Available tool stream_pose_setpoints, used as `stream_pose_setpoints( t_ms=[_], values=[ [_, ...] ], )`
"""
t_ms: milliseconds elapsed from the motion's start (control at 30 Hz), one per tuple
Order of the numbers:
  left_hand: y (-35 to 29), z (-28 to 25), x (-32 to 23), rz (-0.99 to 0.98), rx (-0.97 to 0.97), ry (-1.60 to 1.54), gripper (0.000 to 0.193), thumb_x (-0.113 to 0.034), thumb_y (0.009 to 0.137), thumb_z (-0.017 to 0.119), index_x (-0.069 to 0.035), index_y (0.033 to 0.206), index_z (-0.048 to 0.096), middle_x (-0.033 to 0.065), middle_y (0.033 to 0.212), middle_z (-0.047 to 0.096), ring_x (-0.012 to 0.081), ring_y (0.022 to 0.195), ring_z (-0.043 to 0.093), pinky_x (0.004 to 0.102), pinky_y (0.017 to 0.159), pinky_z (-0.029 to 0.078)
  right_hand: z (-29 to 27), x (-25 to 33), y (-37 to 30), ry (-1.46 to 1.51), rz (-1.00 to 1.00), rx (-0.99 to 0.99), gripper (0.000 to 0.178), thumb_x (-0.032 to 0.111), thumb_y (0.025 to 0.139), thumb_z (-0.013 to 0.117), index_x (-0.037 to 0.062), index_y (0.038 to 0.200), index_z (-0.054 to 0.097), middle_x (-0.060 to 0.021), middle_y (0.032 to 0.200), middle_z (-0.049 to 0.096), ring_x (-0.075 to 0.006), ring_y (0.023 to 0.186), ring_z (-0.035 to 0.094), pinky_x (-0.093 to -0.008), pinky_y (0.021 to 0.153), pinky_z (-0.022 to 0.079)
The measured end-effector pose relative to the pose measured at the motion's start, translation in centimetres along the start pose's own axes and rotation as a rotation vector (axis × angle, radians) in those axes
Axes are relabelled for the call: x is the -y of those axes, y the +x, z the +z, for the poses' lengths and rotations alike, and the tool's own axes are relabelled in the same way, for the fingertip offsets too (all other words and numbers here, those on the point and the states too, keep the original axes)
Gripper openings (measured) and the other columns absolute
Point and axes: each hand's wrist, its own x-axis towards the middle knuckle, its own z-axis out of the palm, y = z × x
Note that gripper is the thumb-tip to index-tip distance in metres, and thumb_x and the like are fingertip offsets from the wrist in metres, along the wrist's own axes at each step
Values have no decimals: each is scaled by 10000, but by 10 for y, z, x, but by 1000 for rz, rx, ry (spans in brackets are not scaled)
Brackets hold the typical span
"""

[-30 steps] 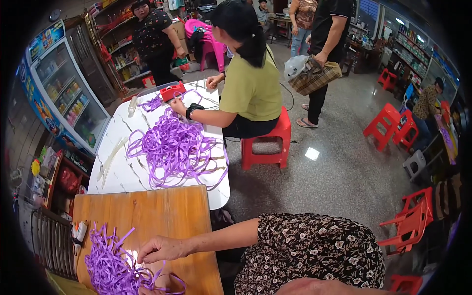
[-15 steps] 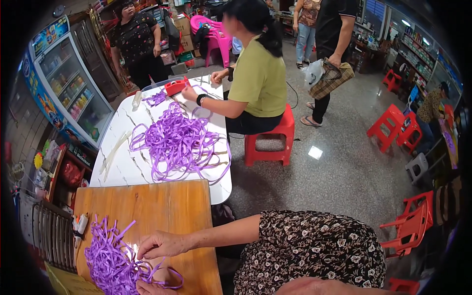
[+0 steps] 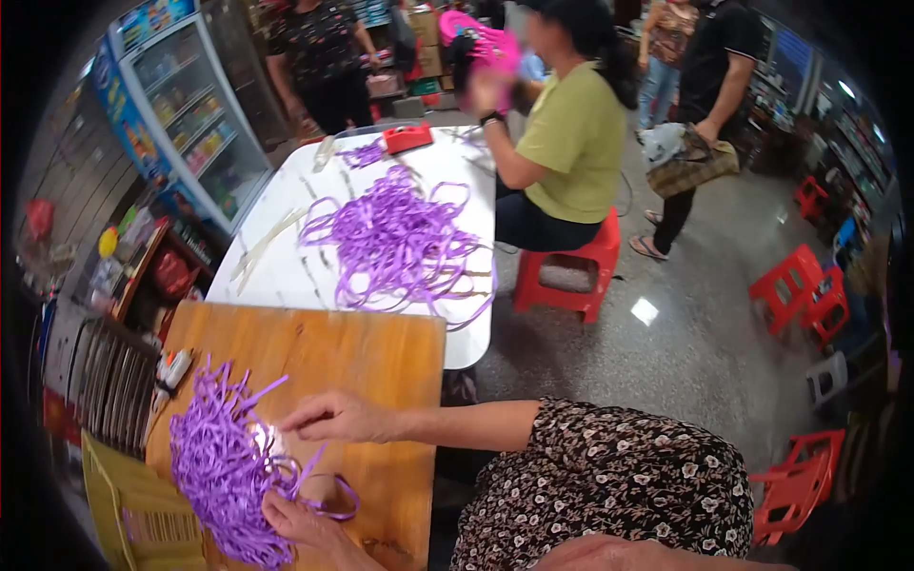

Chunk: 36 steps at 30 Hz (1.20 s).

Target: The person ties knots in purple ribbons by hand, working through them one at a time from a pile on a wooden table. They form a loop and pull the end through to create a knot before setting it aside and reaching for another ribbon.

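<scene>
A heap of purple plastic strips [image 3: 224,471] lies on the wooden table [image 3: 362,347] in front of me. My right hand [image 3: 333,416] reaches in from the right, its fingertips pinched on a strip at the heap's upper edge. My left hand [image 3: 307,528] comes up from the lower edge at the heap's near side. It grips strips there, and one strip loops out [image 3: 335,493] beside it. My patterned dress [image 3: 609,495] fills the lower right.
A white table [image 3: 276,276] beyond carries a bigger tangle of purple strips [image 3: 395,243] and a red box [image 3: 407,138]. A person in a green shirt [image 3: 571,152] sits on a red stool [image 3: 571,266]. Glass-door fridge [image 3: 181,114] at left; more red stools [image 3: 800,295] at right.
My right hand has slid toward me onto the heap and pinched a strip. My left hand has come into view at the bottom. The seated person has raised a hand.
</scene>
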Motion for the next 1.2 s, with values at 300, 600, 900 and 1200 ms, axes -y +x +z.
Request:
stream_pose_setpoints(
  t_ms=[300,600,900,1200],
  values=[
    [0,6,-3,-4,-32,-131,99,-164,893,533,-93,832,503,-62,695,429,17,549,366,174,452,264,0,-3,-3,297,168,-46,170,36,827,594,21,997,597,-11,951,590,-69,892,542,-217,809,443],
    [-10,13,-12,50,10,-147,111,-163,912,501,-68,854,497,-42,654,428,12,425,291,167,378,207,1,1,-9,257,138,-31,162,77,846,585,20,995,606,0,922,596,-64,873,537,-215,790,438],
    [-2,-15,-7,-3,140,-20,189,-208,929,461,-45,978,544,-36,646,450,11,401,290,165,337,200,-6,7,-3,129,-1,-79,168,55,835,583,20,996,619,-29,962,622,-90,903,564,-233,805,448],
    [-3,6,-12,61,57,-160,94,-122,883,546,-40,837,551,-16,646,497,12,430,314,169,376,222,-16,12,-2,280,102,-184,261,-4,824,566,-19,1084,587,-68,966,625,-106,901,575,-209,780,438]
  ],
)
